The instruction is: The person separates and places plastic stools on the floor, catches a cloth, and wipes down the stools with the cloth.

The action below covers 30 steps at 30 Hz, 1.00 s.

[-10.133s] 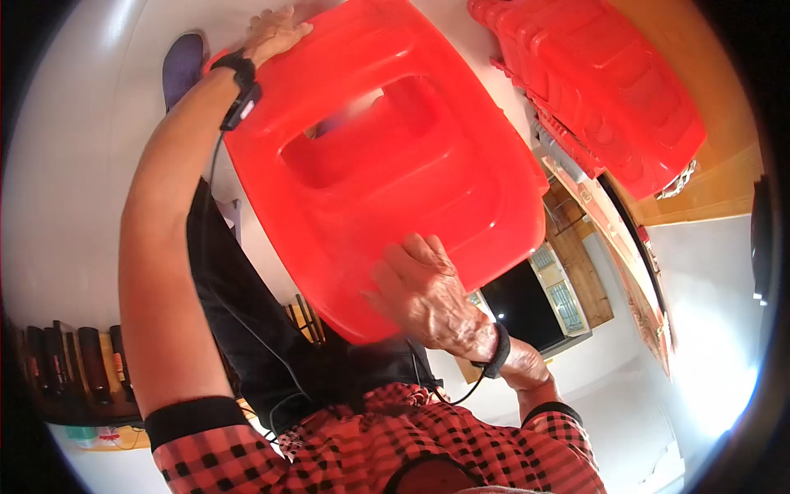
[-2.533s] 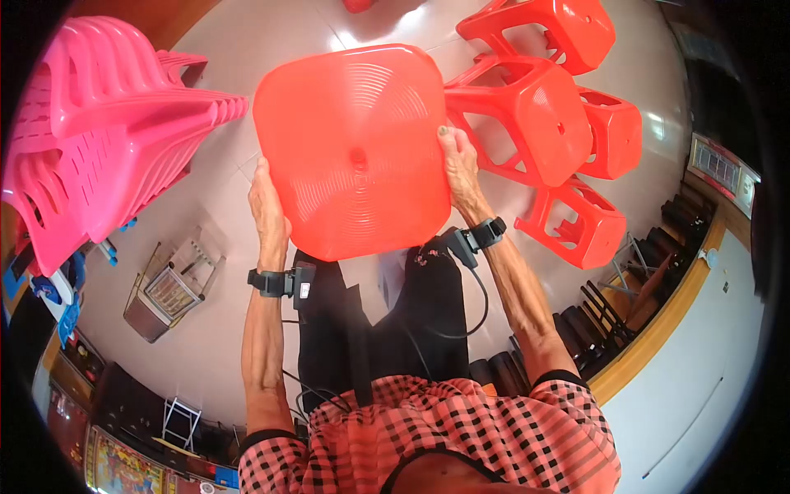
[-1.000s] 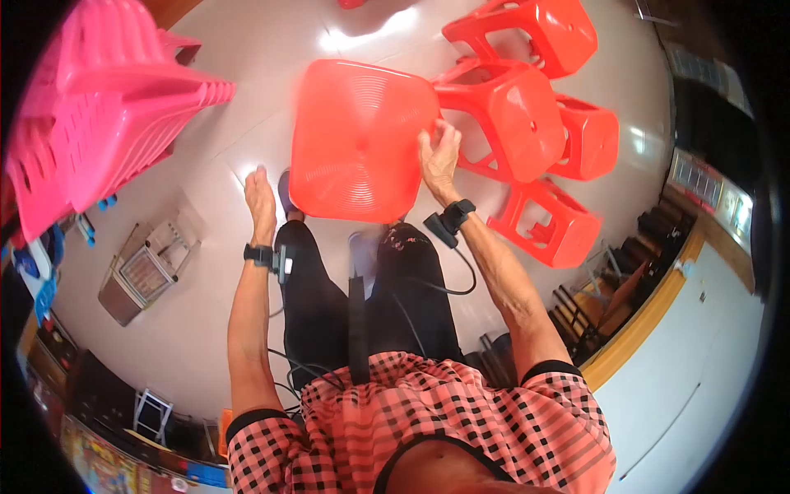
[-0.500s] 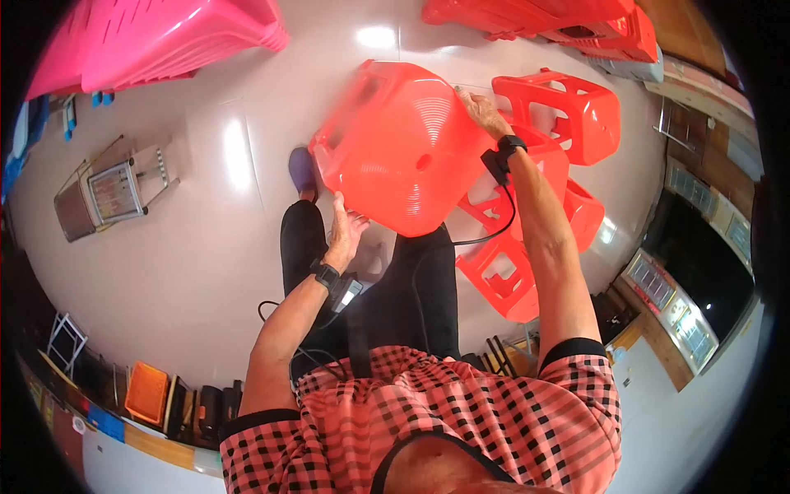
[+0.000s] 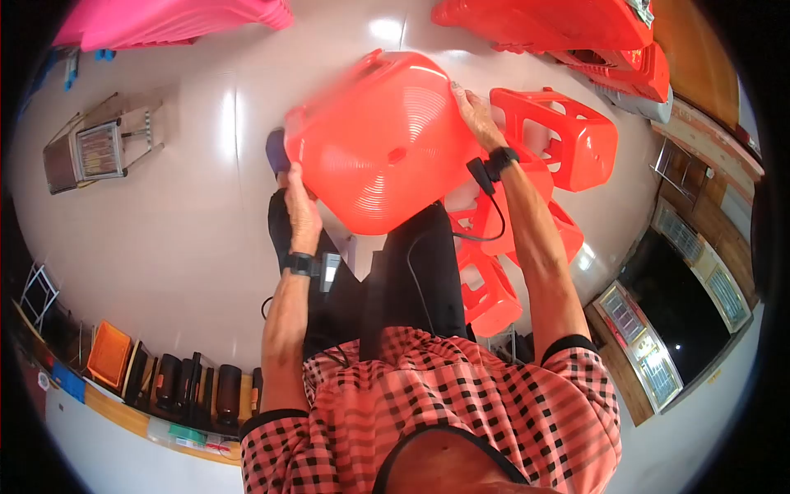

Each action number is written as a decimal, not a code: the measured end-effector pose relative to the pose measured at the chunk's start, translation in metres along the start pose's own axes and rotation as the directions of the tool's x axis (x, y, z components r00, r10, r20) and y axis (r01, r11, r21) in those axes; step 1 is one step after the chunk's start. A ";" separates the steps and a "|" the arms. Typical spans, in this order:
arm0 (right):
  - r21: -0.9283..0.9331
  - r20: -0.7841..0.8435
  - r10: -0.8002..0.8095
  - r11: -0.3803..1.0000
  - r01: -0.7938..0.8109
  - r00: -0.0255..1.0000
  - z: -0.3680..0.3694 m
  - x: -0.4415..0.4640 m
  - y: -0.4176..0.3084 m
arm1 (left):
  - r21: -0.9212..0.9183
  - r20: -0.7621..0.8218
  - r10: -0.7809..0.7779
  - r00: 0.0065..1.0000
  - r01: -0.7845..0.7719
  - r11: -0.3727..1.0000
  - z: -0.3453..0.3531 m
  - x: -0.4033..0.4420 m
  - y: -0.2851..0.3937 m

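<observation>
Between my hands is a large red plastic stool (image 5: 391, 156), its ribbed seat with a centre hole facing up toward me. My left hand (image 5: 301, 212) grips its near left edge, with the fingers partly hidden behind the rim. On the far right edge, my right hand (image 5: 477, 117) has hold of the stool, thumb over the side. The stool is held in front of my legs. Just right of my right hand stands another red stool (image 5: 588, 148), and further red stools (image 5: 491, 296) sit partly behind my right forearm.
Stacked pink plastic stools (image 5: 173, 20) are at the upper left, stacked red ones (image 5: 543, 25) at the upper right. A folding chair (image 5: 99, 151) lies on the left of the tiled floor. An orange basket (image 5: 109, 352) stands at the lower left.
The held stool has shifted left and turned a little. My left hand has moved left and up along its edge; my right hand stays on the far right edge.
</observation>
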State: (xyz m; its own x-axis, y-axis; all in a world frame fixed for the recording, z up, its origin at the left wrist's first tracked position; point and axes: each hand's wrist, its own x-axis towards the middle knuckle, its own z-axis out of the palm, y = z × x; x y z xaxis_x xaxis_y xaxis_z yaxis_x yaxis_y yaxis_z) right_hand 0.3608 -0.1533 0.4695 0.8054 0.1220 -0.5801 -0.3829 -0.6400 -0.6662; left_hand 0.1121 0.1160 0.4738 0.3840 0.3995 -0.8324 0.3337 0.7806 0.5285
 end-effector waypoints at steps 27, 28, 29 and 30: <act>0.212 0.039 0.232 0.949 -0.235 0.972 0.013 -0.030 0.032 | 0.393 0.167 -0.029 0.985 -0.040 0.919 -0.005 0.070 0.032; 0.178 0.025 0.228 0.957 -0.229 0.973 0.010 -0.035 0.014 | 0.386 0.171 -0.022 0.985 -0.046 0.921 -0.004 0.071 0.031; 0.142 0.013 0.222 0.965 -0.221 0.975 0.008 -0.038 0.004 | 0.417 0.133 -0.049 0.990 -0.011 0.909 -0.005 0.073 0.030; 0.123 0.022 0.224 0.967 -0.225 0.974 0.007 -0.038 0.003 | 0.445 0.094 -0.075 0.993 0.025 0.895 -0.006 0.075 0.030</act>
State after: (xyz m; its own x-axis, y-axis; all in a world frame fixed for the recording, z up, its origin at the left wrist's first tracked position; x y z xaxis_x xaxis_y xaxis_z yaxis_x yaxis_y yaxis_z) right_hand 0.3260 -0.1547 0.4862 0.6890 -0.0075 -0.7247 -0.6066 -0.5531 -0.5710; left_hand 0.1457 0.1722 0.4260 0.4376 0.2930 -0.8501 0.6914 0.4947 0.5264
